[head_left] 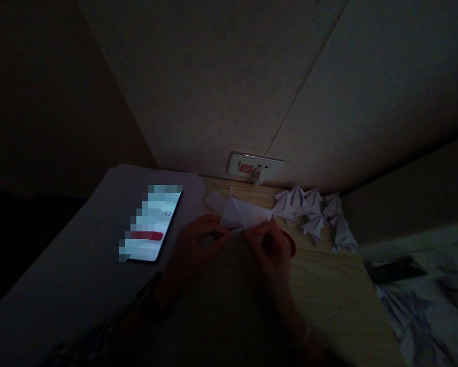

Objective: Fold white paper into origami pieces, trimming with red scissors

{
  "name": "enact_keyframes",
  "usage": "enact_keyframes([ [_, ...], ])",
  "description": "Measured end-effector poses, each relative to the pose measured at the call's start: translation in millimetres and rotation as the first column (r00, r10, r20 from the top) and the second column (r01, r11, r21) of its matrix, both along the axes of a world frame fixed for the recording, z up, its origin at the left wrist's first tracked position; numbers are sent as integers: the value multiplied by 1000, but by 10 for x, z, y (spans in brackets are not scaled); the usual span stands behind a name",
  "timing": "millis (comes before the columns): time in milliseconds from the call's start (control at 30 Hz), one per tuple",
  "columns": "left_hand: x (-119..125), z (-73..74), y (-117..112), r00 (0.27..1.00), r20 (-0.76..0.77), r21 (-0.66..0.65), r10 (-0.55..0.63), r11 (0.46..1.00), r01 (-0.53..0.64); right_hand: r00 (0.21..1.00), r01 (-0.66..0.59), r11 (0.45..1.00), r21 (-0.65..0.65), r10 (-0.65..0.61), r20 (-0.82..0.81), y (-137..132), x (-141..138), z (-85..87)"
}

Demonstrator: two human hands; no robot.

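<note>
A small sheet of white paper [251,213] with crease lines is held just above the wooden tabletop. My left hand [198,239] pinches its lower left edge between thumb and fingers. On the lower right edge, my right hand [270,244] is closed in a pinch too, and the two sets of fingertips nearly meet at the middle of the near edge. Behind my right hand a red object [290,243] shows in part; its kind is hidden. To the right stand several folded paper pieces [296,200] with pointed tips, grouped near the wall.
A lit phone [152,224] lies on a stack of white sheets [99,214] at the left. The wall carries a socket plate [255,165] with a plug in it. Past the table's [328,295] right edge, lower down, are patterned cloth-like folds [423,316]. The scene is dim.
</note>
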State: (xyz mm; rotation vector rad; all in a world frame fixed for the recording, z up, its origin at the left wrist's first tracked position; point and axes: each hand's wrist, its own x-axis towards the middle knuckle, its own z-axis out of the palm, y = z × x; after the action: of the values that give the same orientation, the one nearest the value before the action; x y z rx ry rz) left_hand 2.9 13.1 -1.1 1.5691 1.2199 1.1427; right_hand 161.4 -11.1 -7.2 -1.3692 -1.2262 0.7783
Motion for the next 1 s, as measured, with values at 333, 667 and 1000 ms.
enact_keyframes([
  [333, 10, -5, -19, 986, 157, -163, 49, 986, -23, 992, 40, 998, -43, -45, -122, 9, 16, -30],
  [667, 39, -42, -21, 984, 171, -323, -47, 941, 101, 991, -15, 1000, -10, 14, -135, -4, -42, 17],
  [1000, 33, 73, -4, 989, 148, -407, -17, 910, 76, 986, -100, 995, -26, 95, -137, 1, -46, -2],
])
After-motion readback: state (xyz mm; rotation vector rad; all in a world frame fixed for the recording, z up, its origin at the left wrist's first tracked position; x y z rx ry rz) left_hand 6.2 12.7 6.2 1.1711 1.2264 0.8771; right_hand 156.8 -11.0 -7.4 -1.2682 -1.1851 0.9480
